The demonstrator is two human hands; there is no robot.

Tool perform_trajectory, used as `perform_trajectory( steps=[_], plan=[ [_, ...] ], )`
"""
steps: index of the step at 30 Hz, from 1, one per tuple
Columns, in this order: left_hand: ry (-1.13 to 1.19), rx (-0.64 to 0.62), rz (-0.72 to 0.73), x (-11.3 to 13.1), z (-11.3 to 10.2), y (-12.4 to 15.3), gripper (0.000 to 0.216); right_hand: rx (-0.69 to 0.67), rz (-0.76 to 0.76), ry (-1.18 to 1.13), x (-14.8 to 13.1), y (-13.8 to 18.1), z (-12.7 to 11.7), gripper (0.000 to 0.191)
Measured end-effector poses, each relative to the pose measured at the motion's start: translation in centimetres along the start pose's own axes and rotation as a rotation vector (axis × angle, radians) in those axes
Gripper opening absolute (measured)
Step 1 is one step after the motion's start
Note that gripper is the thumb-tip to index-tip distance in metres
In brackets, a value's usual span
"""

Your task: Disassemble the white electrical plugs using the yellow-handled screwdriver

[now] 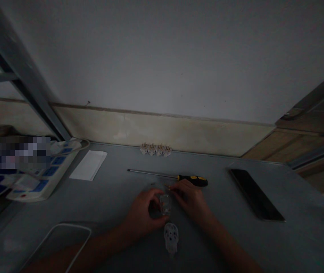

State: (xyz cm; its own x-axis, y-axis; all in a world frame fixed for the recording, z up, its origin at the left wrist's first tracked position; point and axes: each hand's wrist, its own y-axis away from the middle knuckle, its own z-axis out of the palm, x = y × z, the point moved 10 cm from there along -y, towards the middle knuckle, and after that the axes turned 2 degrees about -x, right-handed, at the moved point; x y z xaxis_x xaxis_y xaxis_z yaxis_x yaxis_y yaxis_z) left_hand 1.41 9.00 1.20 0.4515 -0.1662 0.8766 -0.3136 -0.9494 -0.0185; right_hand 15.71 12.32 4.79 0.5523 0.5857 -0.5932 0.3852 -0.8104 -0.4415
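Observation:
My left hand (143, 213) is curled round a small clear plastic plug body (164, 204) that stands on the grey table (122, 189). My right hand (192, 201) pinches a tiny part at the top of that plug body, fingers pressed together; the part is too small to name. Just in front of both hands lies a clear plug cover (170, 237) with holes in it. A screwdriver (167, 175) with a black and yellow handle lies behind my right hand, its shaft pointing left.
A row of several clear plugs (155, 149) sits at the wall. A white paper slip (88, 165) and a white and blue power strip (46, 172) lie at left, a black phone (255, 193) at right, a white-rimmed tray (59, 242) near left.

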Motion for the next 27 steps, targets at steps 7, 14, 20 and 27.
perform_trajectory(
  steps=[7, 14, 20, 27],
  plan=[
    [0.006, 0.01, 0.006, 0.0, 0.0, -0.1, 0.053, 0.033, -0.082, 0.011, -1.6, 0.0, -0.7, 0.015],
    [0.002, 0.02, 0.047, 0.1, 0.0, -0.1, 0.054, -0.023, -0.285, -0.036, -5.1, 0.5, -0.1, 0.01],
    [-0.052, 0.004, 0.067, 0.5, 0.1, -0.1, 0.055, -0.067, -0.301, -0.073, -5.5, 0.6, 0.8, 0.01],
    [-0.414, -0.015, -0.018, 0.6, -0.4, -0.3, 0.051, -0.106, -0.14, -0.212, -3.4, -0.1, 0.0, 0.005]
  ],
)
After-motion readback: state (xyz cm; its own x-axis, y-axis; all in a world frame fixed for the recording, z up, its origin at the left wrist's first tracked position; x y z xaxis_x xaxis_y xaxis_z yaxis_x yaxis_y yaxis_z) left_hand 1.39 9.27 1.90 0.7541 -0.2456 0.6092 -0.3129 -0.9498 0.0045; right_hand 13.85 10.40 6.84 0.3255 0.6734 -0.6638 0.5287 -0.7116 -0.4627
